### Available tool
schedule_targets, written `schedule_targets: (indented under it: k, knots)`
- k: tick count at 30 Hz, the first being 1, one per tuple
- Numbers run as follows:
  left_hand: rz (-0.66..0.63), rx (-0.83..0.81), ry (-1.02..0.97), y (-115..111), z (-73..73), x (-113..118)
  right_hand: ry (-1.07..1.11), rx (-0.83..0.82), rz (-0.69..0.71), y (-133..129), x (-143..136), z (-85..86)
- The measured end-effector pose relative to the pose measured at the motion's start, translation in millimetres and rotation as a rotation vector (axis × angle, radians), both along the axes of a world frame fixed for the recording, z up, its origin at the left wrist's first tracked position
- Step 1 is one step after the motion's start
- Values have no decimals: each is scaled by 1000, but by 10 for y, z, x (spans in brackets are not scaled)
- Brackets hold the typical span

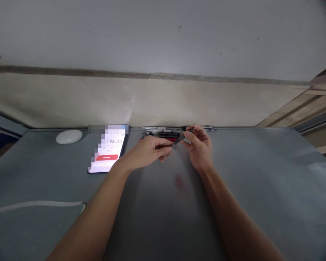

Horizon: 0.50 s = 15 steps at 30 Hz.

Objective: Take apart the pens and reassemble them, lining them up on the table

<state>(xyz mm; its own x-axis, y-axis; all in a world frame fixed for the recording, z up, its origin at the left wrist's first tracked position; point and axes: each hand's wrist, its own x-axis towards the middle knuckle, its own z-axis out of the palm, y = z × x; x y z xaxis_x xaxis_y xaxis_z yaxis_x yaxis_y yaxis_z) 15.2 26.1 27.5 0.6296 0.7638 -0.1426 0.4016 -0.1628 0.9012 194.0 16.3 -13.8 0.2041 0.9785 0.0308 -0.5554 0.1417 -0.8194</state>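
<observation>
**Two hands share one dark pen before a row of pens**

The bare left hand point(155, 149) pinches the lower end of a slim black pen point(176, 141) between thumb and fingers. The bare right hand point(200, 148) grips its upper part, thumb against a broader grey section point(182, 137); whether that section is a cap or a clip is too small to tell. The pen tilts from about 8 o'clock up toward 2 o'clock, apparently raised off the smooth grey tabletop point(263, 188). Holding both ends probably keeps so thin a thing from twisting.

Taking the held pen as the clock's centre, a loose bundle of clear, white and dark plastic pens point(163, 129) lies behind it, from 10 round to 2 o'clock. They lie lengthwise along the tabletop's back edge, close to the pale wall point(163, 99) at 12 o'clock, perhaps so the near surface is free for working. A red slender pen point(172, 140) lies on their near side, partly masked by the left hand; the right hand hides other pens.

Between 8 and 9 o'clock lies a dark-edged phone with a lit white screen point(106, 158), near the left forearm and likely turned up for reading its timer. Beyond it, at 9, rests a glossy white rounded object point(69, 136). A flat white cable point(37, 203) runs at 8 o'clock, its end passing close to the left forearm.
</observation>
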Motion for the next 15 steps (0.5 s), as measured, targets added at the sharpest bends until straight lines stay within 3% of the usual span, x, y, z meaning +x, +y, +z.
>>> schedule_targets:
  k: [15]
  knots:
    - [127, 93, 64, -38, -9, 103, 23, -50, -23, 3, -6, 7]
